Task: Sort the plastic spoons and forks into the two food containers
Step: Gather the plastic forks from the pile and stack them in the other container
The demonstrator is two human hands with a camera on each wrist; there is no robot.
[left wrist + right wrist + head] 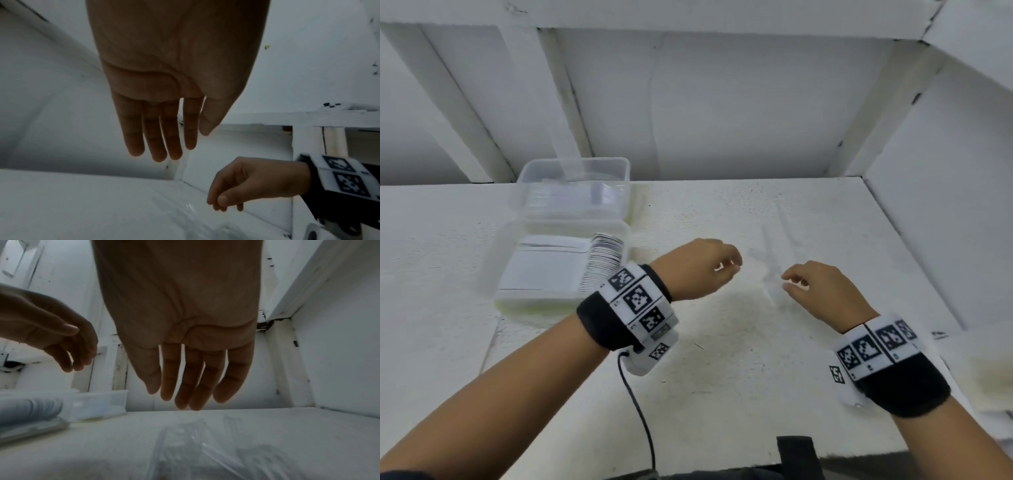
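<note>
White walls and white beams stand all around my white desk [722, 359]. From my head I see two clear food containers [565, 263] at the left, one behind the other, both with stacked things inside. A few see-through spoons and forks [774, 260] lie on the desk between my hands. My left hand [698, 270] and my right hand [822, 291] hang just over them with loose, empty fingers. From my left wrist, my fingers [154, 134] hang straight and hold nothing. From my right wrist, the clear pieces [195, 443] look blurry below my loose fingers. I think they are so hard to see that I could grab a fork with a spoon or let one slip.
</note>
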